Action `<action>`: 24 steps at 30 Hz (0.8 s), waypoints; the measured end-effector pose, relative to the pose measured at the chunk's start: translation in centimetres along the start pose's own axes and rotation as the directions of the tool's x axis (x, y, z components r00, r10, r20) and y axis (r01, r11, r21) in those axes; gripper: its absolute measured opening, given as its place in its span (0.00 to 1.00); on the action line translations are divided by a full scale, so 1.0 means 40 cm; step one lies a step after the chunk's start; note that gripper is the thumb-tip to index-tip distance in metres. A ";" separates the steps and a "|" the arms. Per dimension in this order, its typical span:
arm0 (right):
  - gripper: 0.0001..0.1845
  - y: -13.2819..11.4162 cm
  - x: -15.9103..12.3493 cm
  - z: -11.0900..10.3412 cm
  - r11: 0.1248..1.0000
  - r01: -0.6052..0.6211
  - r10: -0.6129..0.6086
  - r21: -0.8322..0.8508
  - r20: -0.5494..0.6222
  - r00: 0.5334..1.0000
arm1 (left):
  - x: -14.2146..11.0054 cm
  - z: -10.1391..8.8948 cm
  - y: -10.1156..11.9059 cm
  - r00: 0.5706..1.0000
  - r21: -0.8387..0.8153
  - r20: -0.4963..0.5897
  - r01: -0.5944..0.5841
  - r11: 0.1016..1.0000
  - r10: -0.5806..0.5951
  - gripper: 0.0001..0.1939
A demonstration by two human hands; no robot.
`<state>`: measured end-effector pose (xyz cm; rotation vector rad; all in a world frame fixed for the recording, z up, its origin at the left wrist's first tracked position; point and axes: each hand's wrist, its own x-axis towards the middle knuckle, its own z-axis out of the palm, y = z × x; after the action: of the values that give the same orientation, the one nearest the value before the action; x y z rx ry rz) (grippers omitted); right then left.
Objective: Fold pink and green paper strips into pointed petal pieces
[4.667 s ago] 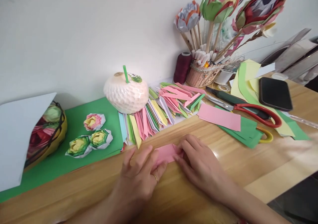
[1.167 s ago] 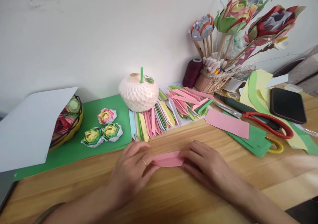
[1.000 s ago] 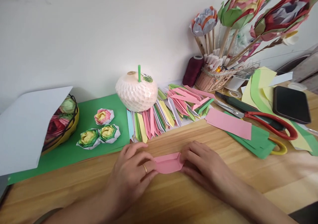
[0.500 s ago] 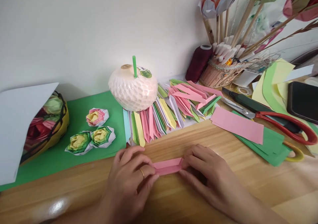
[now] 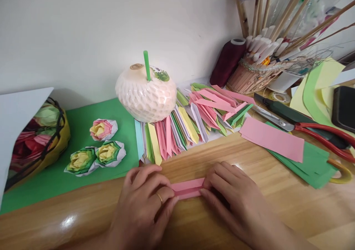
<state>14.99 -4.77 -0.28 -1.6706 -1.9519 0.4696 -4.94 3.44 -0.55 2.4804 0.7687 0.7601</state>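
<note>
Between my hands, low over the wooden table, is a strip of pink paper (image 5: 189, 188) with a lengthwise crease and its long edges folded inward. My left hand (image 5: 148, 202), a ring on one finger, pinches its left end between thumb and fingers. At the other end my right hand (image 5: 235, 196) grips the strip the same way; both ends are hidden by fingertips. Just beyond lies a row of folded paper pieces (image 5: 191, 128) in pink, green, yellow and white. Flat pink paper rectangles (image 5: 273, 139) rest on green paper slips (image 5: 312, 165) to the right.
Red-handled scissors (image 5: 316, 128) and a black phone (image 5: 344, 108) lie at the right. Behind the folded pieces stands a white textured container (image 5: 146, 98) with a green straw. Paper flowers (image 5: 108, 154) sit on a green sheet (image 5: 83, 115), beside a yellow basket (image 5: 63, 132).
The strip's near long edge now stands folded further inward, with a deeper middle crease. Both hands keep their hold on the ends. The camera view has shifted slightly.
</note>
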 end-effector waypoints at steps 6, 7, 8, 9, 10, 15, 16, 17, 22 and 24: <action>0.11 0.005 0.000 0.007 0.997 0.035 -0.038 -0.069 -0.039 0.999 | 0.003 0.002 0.001 1.000 0.028 -0.006 -0.010 1.000 0.011 0.10; 0.11 0.005 0.001 0.009 0.996 0.041 -0.045 -0.079 -0.048 0.998 | 0.004 0.002 0.001 1.000 0.033 -0.003 -0.010 0.999 0.011 0.10; 0.11 0.005 0.001 0.010 0.995 0.046 -0.051 -0.088 -0.053 0.997 | 0.006 0.001 0.002 1.000 0.039 0.001 -0.012 0.999 0.011 0.09; 0.11 0.006 0.002 0.012 0.994 0.050 -0.057 -0.099 -0.063 0.996 | 0.007 -0.001 0.003 1.000 0.047 0.007 -0.016 0.999 0.016 0.09; 0.11 0.006 0.002 0.013 0.992 0.056 -0.064 -0.110 -0.073 0.995 | 0.009 -0.002 0.004 1.000 0.058 0.018 -0.022 0.998 0.021 0.09; 0.12 0.008 0.000 0.018 0.985 0.060 -0.075 -0.159 -0.092 0.993 | 0.016 -0.007 0.005 0.997 0.152 0.052 -0.060 0.987 0.052 0.10; 0.12 0.008 0.000 0.018 0.984 0.058 -0.073 -0.166 -0.087 0.993 | 0.015 -0.005 0.003 0.996 0.165 0.050 -0.080 0.983 0.073 0.09; 0.12 0.008 -0.001 0.018 0.983 0.058 -0.073 -0.173 -0.084 0.994 | 0.013 -0.002 0.001 0.992 0.170 0.049 -0.119 0.978 0.112 0.08; 0.14 0.008 -0.002 0.019 0.974 0.070 -0.090 -0.216 -0.080 0.993 | -0.008 0.015 -0.018 0.926 0.193 0.068 -0.376 0.906 0.370 0.17; 0.14 0.008 -0.002 0.020 0.969 0.068 -0.090 -0.236 -0.085 0.992 | -0.017 0.016 -0.024 0.899 0.243 0.112 -0.438 0.865 0.424 0.18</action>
<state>14.80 -4.71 -1.12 -1.7129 -2.0577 0.1310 -5.38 3.59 -1.79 2.9533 0.3016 0.7734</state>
